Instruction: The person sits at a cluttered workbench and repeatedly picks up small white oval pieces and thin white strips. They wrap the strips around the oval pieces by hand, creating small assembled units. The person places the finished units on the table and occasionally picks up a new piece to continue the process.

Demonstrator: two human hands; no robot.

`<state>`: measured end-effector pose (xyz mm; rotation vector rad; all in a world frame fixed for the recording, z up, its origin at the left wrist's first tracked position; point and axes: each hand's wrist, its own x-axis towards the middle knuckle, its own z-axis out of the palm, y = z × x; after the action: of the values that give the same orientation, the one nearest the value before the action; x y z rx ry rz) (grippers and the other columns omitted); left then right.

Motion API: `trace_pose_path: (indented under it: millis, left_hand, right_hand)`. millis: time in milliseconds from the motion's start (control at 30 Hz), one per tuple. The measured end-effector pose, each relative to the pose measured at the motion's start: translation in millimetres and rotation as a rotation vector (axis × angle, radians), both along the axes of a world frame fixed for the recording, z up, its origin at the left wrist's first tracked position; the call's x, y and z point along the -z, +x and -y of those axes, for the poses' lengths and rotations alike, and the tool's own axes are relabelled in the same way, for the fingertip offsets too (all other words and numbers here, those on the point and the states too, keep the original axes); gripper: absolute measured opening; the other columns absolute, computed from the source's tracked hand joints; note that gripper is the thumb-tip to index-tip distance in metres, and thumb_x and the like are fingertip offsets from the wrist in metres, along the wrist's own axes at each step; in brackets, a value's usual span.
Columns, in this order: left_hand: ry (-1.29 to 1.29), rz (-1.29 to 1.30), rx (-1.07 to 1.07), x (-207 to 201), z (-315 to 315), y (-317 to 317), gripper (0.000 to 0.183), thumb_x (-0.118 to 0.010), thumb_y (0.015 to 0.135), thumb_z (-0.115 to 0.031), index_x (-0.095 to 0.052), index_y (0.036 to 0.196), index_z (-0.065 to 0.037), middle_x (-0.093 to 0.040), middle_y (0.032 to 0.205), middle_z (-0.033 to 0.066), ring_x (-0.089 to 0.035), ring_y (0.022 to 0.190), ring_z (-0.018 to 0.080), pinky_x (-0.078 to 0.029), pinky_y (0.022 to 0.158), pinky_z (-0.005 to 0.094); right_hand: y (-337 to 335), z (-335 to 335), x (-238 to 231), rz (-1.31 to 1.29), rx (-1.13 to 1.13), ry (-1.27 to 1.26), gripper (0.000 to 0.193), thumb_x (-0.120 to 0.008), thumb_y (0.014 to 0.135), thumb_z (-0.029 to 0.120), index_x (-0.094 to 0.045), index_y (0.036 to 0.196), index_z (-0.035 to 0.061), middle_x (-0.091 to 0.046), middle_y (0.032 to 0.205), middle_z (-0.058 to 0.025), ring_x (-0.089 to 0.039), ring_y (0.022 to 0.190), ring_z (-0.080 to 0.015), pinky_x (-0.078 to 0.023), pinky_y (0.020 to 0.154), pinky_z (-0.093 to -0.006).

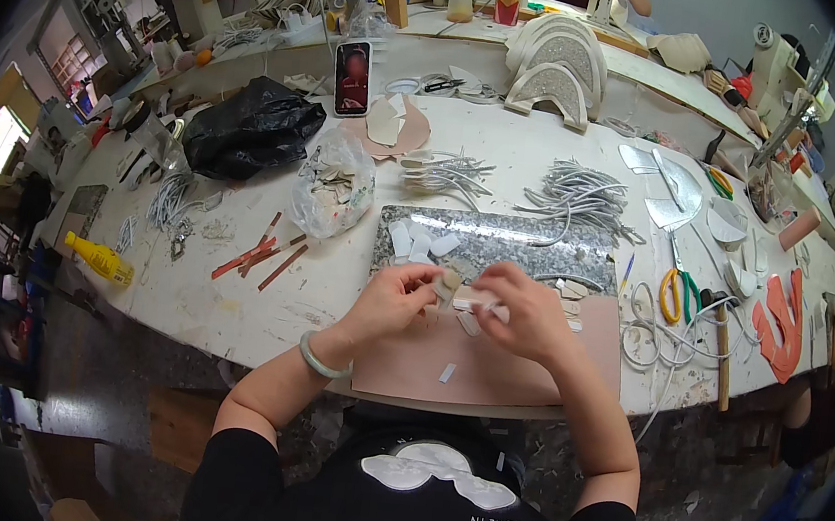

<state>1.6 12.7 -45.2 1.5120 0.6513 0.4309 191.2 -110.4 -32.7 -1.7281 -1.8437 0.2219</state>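
Note:
My left hand (402,295), a pale bangle at its wrist, pinches a small beige piece (450,281) between thumb and fingers. Close to it on the right, my right hand (525,313) is closed with curled fingers; a whitish bit shows beneath them, too small and blurred to name. Both hands are over the near part of a speckled grey stone slab (501,230) and a pinkish-tan sheet (486,380). Several white tabs (422,245) lie on the slab by my left hand. A small white strip (448,372) rests on the sheet, and pale pieces (571,290) lie beyond my right hand.
Bundles of grey cords (580,196) lie behind the slab. To the left are a clear bag (334,184), a black bag (254,129) and reddish-brown strips (259,253). On the right lie scissors (676,285), a hammer (722,355) and loose white cord (644,333). A phone (352,77) stands behind.

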Motion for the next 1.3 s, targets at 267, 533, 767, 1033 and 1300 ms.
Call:
trace_pose_path:
  millis: [267, 533, 767, 1033, 1300]
  left_hand:
    - [-0.047, -0.006, 0.024, -0.7, 11.6, 4.4, 0.024, -0.058, 0.094, -0.016, -0.065, 0.111, -0.001, -0.068, 0.091, 0.0036, -0.062, 0.076, 0.007, -0.052, 0.062, 0.021]
    - [-0.252, 0.007, -0.098, 6.4, 1.8, -2.7, 0.022, -0.061, 0.092, -0.014, -0.065, 0.105, 0.003, -0.067, 0.085, 0.0064, -0.066, 0.075, 0.0112, -0.055, 0.062, 0.0228]
    - [-0.328, 0.103, -0.159, 7.0, 4.2, -3.1, 0.018, -0.061, 0.091, -0.01, -0.063, 0.102, 0.004, -0.068, 0.087, 0.0097, -0.068, 0.078, 0.0161, -0.058, 0.07, 0.0261]
    - [-0.351, 0.07, -0.019, -9.4, 16.1, -4.9, 0.021, -0.057, 0.093, -0.007, -0.063, 0.107, 0.007, -0.068, 0.098, 0.0122, -0.067, 0.089, 0.0176, -0.056, 0.081, 0.0292]
    - [-0.104, 0.218, 0.023, -5.8, 26.0, -8.2, 0.022, -0.053, 0.095, -0.005, -0.064, 0.11, 0.006, -0.069, 0.095, 0.0086, -0.064, 0.082, 0.011, -0.055, 0.077, 0.024]
  right_hand:
    - [-18.6, -6.9, 5.9, -0.155, -0.028, 0.188, 0.032, -0.075, 0.078, 0.015, -0.065, 0.108, 0.0078, -0.067, 0.095, -0.0094, -0.067, 0.075, -0.024, -0.054, 0.06, -0.0327]
    - [-12.5, -8.5, 0.9, -0.466, 0.033, 0.096, 0.02, -0.077, 0.077, 0.01, -0.07, 0.095, 0.0062, -0.068, 0.092, -0.0087, -0.066, 0.069, -0.019, -0.052, 0.057, -0.0299]
    - [-13.3, -5.6, -4.7, -0.037, 0.123, 0.179, 0.036, -0.075, 0.075, 0.011, -0.066, 0.109, 0.0068, -0.062, 0.101, -0.0083, -0.066, 0.076, -0.0239, -0.053, 0.063, -0.0326]
    - [-25.0, -4.5, -9.8, 0.034, -0.099, 0.127, 0.021, -0.061, 0.074, 0.004, -0.062, 0.095, 0.0072, -0.06, 0.092, -0.0093, -0.063, 0.078, -0.0285, -0.052, 0.065, -0.0391]
    - [-35.2, -1.5, -16.2, 0.21, -0.146, 0.049, 0.019, -0.061, 0.074, 0.005, -0.058, 0.092, 0.0012, -0.059, 0.087, -0.0118, -0.063, 0.077, -0.0301, -0.051, 0.063, -0.0392]
